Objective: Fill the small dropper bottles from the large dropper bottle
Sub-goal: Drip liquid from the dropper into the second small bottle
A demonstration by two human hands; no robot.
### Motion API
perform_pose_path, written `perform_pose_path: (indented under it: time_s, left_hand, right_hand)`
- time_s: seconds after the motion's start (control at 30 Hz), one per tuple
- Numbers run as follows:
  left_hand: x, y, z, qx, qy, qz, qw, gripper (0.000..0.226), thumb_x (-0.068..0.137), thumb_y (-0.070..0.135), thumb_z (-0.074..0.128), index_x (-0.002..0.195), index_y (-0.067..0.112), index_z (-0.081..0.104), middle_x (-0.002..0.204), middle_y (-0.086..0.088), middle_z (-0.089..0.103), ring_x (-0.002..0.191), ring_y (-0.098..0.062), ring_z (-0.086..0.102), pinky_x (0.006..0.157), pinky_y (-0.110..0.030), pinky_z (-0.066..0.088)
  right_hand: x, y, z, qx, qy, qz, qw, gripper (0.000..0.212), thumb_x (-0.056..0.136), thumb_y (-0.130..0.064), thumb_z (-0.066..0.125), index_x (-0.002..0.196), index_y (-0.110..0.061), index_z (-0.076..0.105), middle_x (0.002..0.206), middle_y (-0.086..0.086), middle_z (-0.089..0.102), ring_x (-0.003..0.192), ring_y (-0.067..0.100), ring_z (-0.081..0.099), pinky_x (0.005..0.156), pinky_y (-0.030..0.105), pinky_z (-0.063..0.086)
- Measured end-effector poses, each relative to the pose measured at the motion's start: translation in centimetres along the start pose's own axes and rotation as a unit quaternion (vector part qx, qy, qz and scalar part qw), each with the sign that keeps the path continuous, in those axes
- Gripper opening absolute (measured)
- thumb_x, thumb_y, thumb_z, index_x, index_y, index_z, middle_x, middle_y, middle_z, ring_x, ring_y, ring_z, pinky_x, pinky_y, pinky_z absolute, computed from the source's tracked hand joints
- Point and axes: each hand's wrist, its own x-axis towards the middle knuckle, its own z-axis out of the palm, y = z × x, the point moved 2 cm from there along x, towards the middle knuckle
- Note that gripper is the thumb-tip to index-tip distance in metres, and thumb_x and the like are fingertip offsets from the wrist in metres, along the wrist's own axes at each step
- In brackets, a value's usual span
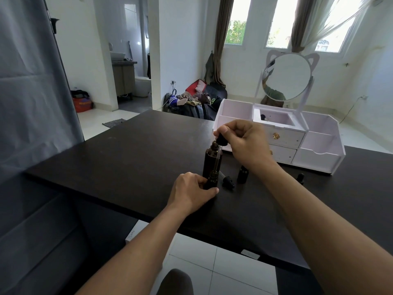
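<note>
The large dark dropper bottle stands open and upright on the black table. My right hand pinches the rubber bulb of its dropper; the glass pipette slants down, its tip at the mouth of a small dark bottle. My left hand grips that small bottle at its base, just in front of the large one. A loose small dropper cap lies to the right. Another small bottle stands beyond it, and a further small dark piece sits farther right.
A white vanity organiser with drawers and a round cat-ear mirror stands on the table behind my right hand. The table's near edge runs diagonally under my forearms. A grey curtain hangs at the left. Bags lie piled on the floor beyond.
</note>
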Motion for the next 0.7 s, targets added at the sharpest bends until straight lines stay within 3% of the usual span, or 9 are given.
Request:
perform_pose_path:
  time_s: [0.1, 0.23, 0.4, 0.7]
  left_hand:
    - [0.0, -0.1, 0.0, -0.002, 0.002, 0.003, 1.000, 0.030, 0.080, 0.045, 0.072, 0.099, 0.022, 0.074, 0.081, 0.011, 0.065, 0.069, -0.001, 0.056, 0.066, -0.017, 0.045]
    - [0.0, -0.1, 0.1, -0.007, 0.000, 0.006, 1.000, 0.031, 0.080, 0.045, 0.073, 0.099, 0.022, 0.075, 0.077, 0.014, 0.062, 0.071, -0.002, 0.059, 0.071, -0.021, 0.051]
    - [0.0, -0.2, 0.1, 0.002, -0.001, 0.011, 1.000, 0.030, 0.079, 0.048, 0.072, 0.097, 0.023, 0.076, 0.073, 0.013, 0.064, 0.067, -0.001, 0.059, 0.063, -0.017, 0.045]
    - [0.2, -0.3, 0.2, 0.004, -0.001, -0.007, 1.000, 0.033, 0.078, 0.051, 0.071, 0.098, 0.025, 0.075, 0.077, 0.011, 0.066, 0.072, -0.004, 0.060, 0.064, -0.019, 0.045]
  right_hand:
    - [0.2, -0.4, -0.3, -0.001, -0.011, -0.007, 1.000, 0.012, 0.093, -0.015, 0.063, 0.088, -0.013, 0.073, 0.080, -0.005, 0.073, 0.073, 0.005, 0.070, 0.074, 0.024, 0.058]
    - [1.0, -1.4, -1.5, 0.034, 0.022, -0.006, 0.999, 0.012, 0.094, -0.014, 0.063, 0.086, -0.013, 0.072, 0.083, 0.002, 0.075, 0.069, 0.001, 0.070, 0.066, 0.014, 0.054]
    - [3.1, -2.5, -2.6, 0.025, 0.095, -0.020, 0.995, 0.010, 0.092, -0.022, 0.066, 0.084, -0.025, 0.070, 0.084, -0.002, 0.075, 0.081, 0.009, 0.073, 0.081, 0.034, 0.060]
    - [5.0, -2.4, -1.2, -0.018, 0.100, -0.027, 0.994, 0.020, 0.092, -0.024, 0.066, 0.098, -0.008, 0.076, 0.084, 0.001, 0.075, 0.080, 0.013, 0.072, 0.084, 0.039, 0.059]
